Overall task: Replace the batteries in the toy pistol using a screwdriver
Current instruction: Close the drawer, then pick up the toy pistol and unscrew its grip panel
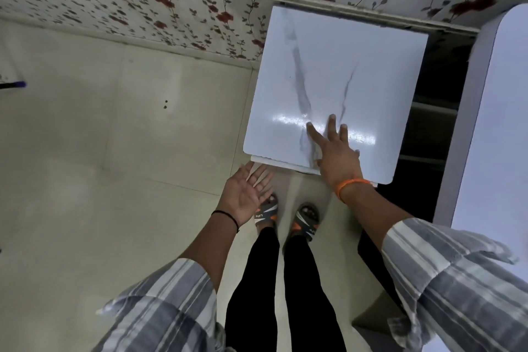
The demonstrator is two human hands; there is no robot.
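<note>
Toy pistol isn't anywhere in view, and neither are the screwdriver or batteries, so I can't say which way it lies from either hand or how it's lined up. The right hand [338, 156] is spread flat, fingers straight, on the near edge of the white marble-look table [357, 66], holding nothing. The left hand [247, 197] hangs palm-up and relaxed just off the table's near-left corner, over the floor [114, 151], also holding nothing.
</note>
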